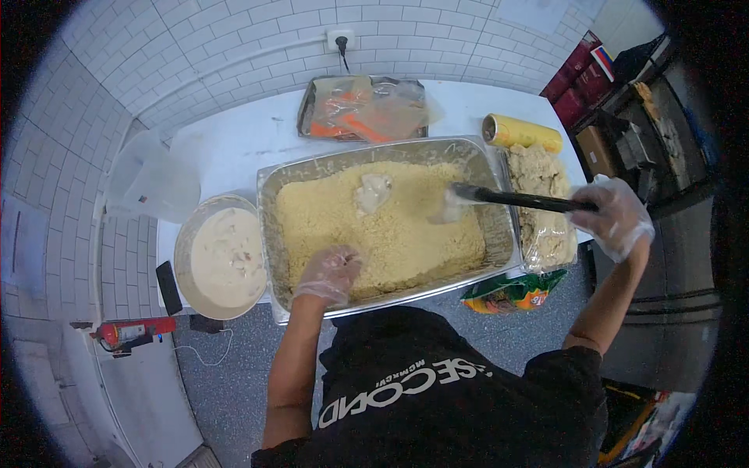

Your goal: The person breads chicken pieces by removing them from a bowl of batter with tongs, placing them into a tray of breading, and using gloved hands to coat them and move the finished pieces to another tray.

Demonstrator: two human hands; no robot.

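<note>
My right hand point(614, 216), in a clear plastic glove, holds the dark handle of what look like black tongs point(526, 199). Their tip is over the right half of a deep metal pan point(503, 234), beside a blurred whitish piece point(449, 210). Pale yellow crumbs point(409, 257) fill much of the pan, and a piece coated in white batter point(373, 193) lies on them. My left hand point(330, 272), also gloved, is low over the crumbs near the pan's front left, fingers curled; whether it holds anything is hidden. Left of the pan, a round bowl point(182, 263) holds white batter with pieces in it.
Behind the pan stands a dark tray point(304, 111) with plastic and orange items. A yellow film roll point(524, 133) and a film-wrapped tray of pale, coated food point(541, 210) are right. A translucent container point(152, 175) and a dark phone-like object point(168, 288) are left.
</note>
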